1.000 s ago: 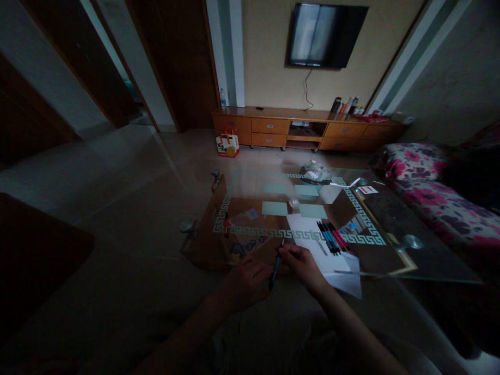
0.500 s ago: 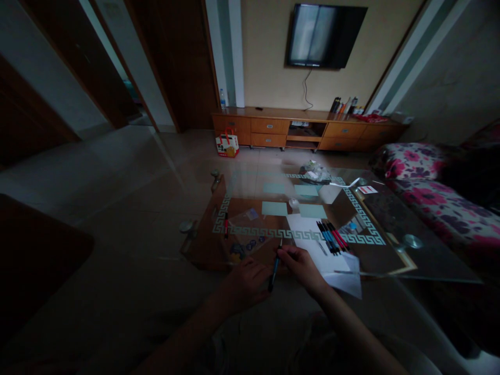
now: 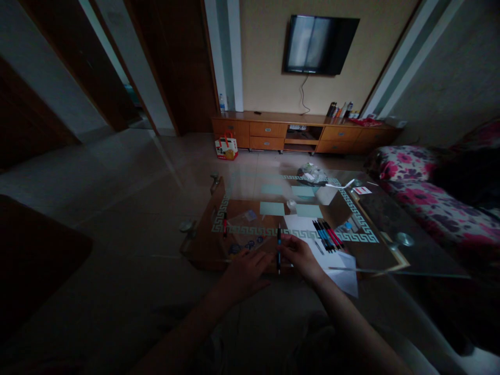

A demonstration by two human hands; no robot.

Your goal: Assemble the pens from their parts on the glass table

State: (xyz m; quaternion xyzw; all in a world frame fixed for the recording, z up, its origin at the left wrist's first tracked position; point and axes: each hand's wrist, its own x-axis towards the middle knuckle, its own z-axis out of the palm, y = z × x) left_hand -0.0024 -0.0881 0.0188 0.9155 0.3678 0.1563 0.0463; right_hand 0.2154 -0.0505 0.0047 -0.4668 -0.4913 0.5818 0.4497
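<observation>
A blue and black pen (image 3: 278, 250) stands nearly upright above the near edge of the glass table (image 3: 425, 255). Its barrel is pinched in the fingers of my right hand (image 3: 300, 255). Just left of the pen, my left hand (image 3: 247, 273) has its fingers stretched out and thumb apart; whether a fingertip touches the pen I cannot tell. To the right, a row of blue, red and black pens (image 3: 328, 235) lies on white paper (image 3: 302, 229). A thin grey pen-like piece (image 3: 319, 247) rests beside the row. One red and black pen (image 3: 225, 225) lies alone at left.
A clear plastic bag (image 3: 250, 221) lies behind my left hand. Farther back on the table are a crumpled bag (image 3: 311, 173) and a red and white card (image 3: 362, 190). A flowered sofa (image 3: 441, 203) borders the right side; a low wooden cabinet (image 3: 269, 130) stands beyond.
The pen has turned from slanting to nearly upright in my right hand. My left hand has spread its fingers beside it. The view has tilted slightly upward.
</observation>
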